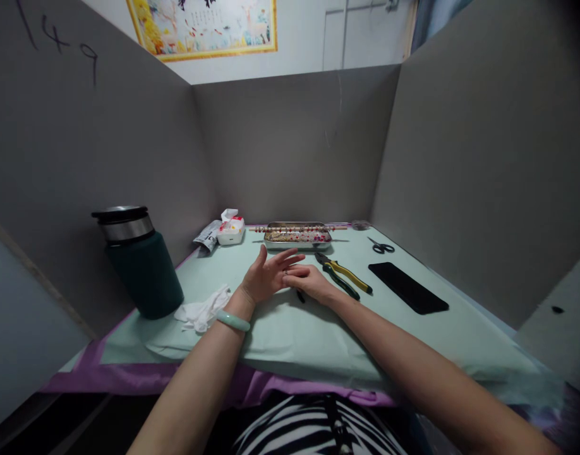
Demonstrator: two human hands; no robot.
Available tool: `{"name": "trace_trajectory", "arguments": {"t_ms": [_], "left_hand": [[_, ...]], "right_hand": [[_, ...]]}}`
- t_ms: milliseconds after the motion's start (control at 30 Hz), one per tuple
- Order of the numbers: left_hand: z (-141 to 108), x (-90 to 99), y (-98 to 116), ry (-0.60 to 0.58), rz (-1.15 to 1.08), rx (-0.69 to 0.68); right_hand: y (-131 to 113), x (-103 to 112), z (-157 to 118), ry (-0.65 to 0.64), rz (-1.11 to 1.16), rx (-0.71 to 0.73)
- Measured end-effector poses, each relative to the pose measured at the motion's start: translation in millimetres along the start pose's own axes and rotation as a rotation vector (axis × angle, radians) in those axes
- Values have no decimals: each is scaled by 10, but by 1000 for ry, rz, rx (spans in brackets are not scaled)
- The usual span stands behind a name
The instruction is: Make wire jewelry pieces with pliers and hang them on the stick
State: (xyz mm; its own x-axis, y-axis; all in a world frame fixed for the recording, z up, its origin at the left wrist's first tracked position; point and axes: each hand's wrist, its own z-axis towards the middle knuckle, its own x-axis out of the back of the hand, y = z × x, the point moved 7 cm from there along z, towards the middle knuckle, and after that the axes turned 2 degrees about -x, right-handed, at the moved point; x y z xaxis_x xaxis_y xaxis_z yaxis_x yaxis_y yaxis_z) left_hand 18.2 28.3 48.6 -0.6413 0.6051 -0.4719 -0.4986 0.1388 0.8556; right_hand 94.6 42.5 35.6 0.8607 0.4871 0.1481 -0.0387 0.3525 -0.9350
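Observation:
My left hand (266, 276) is held palm up over the table, fingers stretched out and thumb raised, with a pale green bangle (233, 320) on the wrist. Against its fingers, my right hand (309, 282) is closed in a pinch. A tiny shiny spot shows at the right fingertips, too small to name. Under the right hand pokes out a small black object (301, 296), mostly hidden. Just to the right lie pliers (349, 276) with yellow and green handles. Beyond the hands stands a metal tray (297, 243) of beads, with a beaded stick (337, 228) across it.
A dark green bottle (145, 278) stands at left, beside a crumpled white cloth (202, 311). At the back left are a tissue box (232, 232) and a silvery packet (207, 237). Scissors (382, 246) and a black phone (407, 287) lie at right. Grey panels (294, 151) enclose the table.

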Motion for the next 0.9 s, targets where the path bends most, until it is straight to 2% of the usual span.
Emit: {"name": "trace_trajectory", "arguments": {"t_ms": [133, 300, 567, 767, 900], "left_hand": [[-4, -12, 12, 4, 6, -13], [-2, 13, 25, 25, -10, -30], [-5, 4, 47, 47, -19, -41], [-21, -43, 77, 38, -47, -57], [-24, -40, 78, 25, -68, -58]], "right_hand": [[-3, -24, -5, -23, -6, -25], [38, 38, 20, 58, -7, -24], [75, 65, 47, 50, 65, 6], [123, 134, 49, 136, 156, -15], [163, 163, 63, 139, 190, -5]]}}
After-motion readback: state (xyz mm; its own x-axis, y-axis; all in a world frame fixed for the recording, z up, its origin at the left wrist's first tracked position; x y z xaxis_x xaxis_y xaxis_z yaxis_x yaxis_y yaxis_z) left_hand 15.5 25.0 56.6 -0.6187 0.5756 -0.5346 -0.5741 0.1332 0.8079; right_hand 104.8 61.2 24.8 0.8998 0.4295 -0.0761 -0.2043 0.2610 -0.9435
